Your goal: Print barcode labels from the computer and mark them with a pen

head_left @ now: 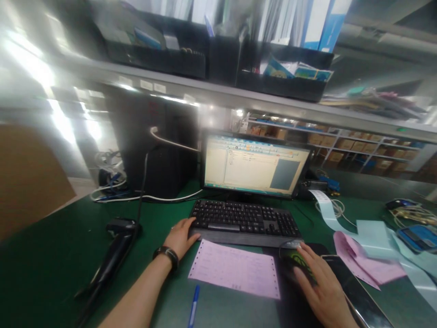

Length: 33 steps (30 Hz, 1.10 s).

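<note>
My left hand [181, 234] rests at the left end of a black keyboard [246, 218], fingers stretched over its edge, holding nothing. A dark bracelet [166, 256] circles that wrist. My right hand [321, 282] lies over a dark computer mouse with a green pattern [297, 260], thumb on its left side and fingers along its right. Between my hands, a pink printed form [235, 269] with punched edges lies flat below the keyboard. Nearer to me is a blue pen [193, 306]. Behind the keyboard stands a lit monitor [252, 166] showing a program window.
A black barcode scanner [118, 250] stands at left, before a black computer tower [157, 146]. Right of my right hand lie a dark phone-like device [358, 291], folded pink paper [368, 264] and pale blue label strips [375, 237]. A shelf [218, 86] with black bins crosses above.
</note>
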{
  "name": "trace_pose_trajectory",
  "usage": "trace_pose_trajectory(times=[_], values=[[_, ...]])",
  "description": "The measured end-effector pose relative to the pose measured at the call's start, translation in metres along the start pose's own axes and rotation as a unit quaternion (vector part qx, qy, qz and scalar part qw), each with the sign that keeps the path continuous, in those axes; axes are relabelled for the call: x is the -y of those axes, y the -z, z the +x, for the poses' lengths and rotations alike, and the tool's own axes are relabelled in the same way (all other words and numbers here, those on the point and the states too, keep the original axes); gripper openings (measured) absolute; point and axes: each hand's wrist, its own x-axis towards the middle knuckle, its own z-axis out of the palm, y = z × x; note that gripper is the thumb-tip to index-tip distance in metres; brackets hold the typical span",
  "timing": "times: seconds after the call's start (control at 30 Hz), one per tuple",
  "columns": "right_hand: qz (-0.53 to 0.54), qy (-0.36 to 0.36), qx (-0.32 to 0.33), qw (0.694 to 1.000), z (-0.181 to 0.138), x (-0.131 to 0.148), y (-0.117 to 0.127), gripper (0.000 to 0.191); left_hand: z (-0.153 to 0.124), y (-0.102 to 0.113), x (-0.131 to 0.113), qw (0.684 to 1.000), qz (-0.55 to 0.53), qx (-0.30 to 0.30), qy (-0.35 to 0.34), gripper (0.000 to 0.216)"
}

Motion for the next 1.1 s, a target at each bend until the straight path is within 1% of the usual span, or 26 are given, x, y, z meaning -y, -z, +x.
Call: trace_pose_trajectory(times=[0.1, 0.17, 0.23, 0.33, 0.4, 0.5, 0.57, 0.67, 0.73, 0.83, 0.9, 0.97, 1.1], values=[[0.061, -0.012, 0.028, 0.998, 0.037, 0.022, -0.001, 0.033, 0.001, 0.000, -0.001, 1.000, 0.005, 0.005, 0.002, 0.052], [0.108, -0.008, 0.072, 0.992, 0.067, 0.044, -0.013, 0.025, 0.001, 0.000, -0.003, 1.000, 0.008, 0.007, 0.004, 0.053], [0.138, 0.024, 0.120, 0.983, 0.096, 0.070, -0.035, 0.023, 0.001, 0.000, -0.004, 1.000, 0.011, 0.008, 0.006, 0.052], [0.147, 0.073, 0.165, 0.973, 0.133, 0.110, -0.079, 0.022, 0.000, 0.000, -0.006, 1.000, 0.014, 0.007, 0.009, 0.052], [0.141, 0.096, 0.186, 0.968, 0.152, 0.134, -0.109, 0.022, -0.001, 0.001, -0.007, 1.000, 0.017, 0.007, 0.011, 0.052], [0.122, 0.119, 0.204, 0.964, 0.172, 0.159, -0.144, 0.023, -0.002, 0.001, -0.007, 1.000, 0.022, 0.007, 0.015, 0.053], [0.103, 0.127, 0.213, 0.963, 0.180, 0.170, -0.160, 0.021, -0.002, 0.001, -0.007, 1.000, 0.025, 0.007, 0.018, 0.054], [0.073, 0.131, 0.224, 0.963, 0.186, 0.181, -0.172, 0.017, -0.001, -0.001, -0.006, 1.000, 0.025, 0.007, 0.018, 0.054], [0.061, 0.133, 0.229, 0.962, 0.186, 0.186, -0.172, 0.018, 0.000, -0.002, -0.003, 1.000, 0.022, 0.005, 0.014, 0.054], [0.054, 0.126, 0.222, 0.965, 0.182, 0.180, -0.158, 0.028, 0.003, -0.004, 0.002, 1.000, 0.013, 0.004, 0.006, 0.055], [0.050, 0.100, 0.202, 0.973, 0.179, 0.161, -0.141, 0.033, 0.005, -0.006, 0.006, 1.000, 0.006, 0.006, -0.002, 0.057], [0.041, 0.057, 0.176, 0.982, 0.176, 0.129, -0.117, 0.031, 0.008, -0.009, 0.009, 1.000, 0.001, 0.007, -0.008, 0.059], [0.014, -0.064, 0.126, 0.990, 0.165, 0.037, -0.061, 0.026, 0.012, -0.013, 0.016, 1.000, 0.006, 0.005, -0.009, 0.065]])
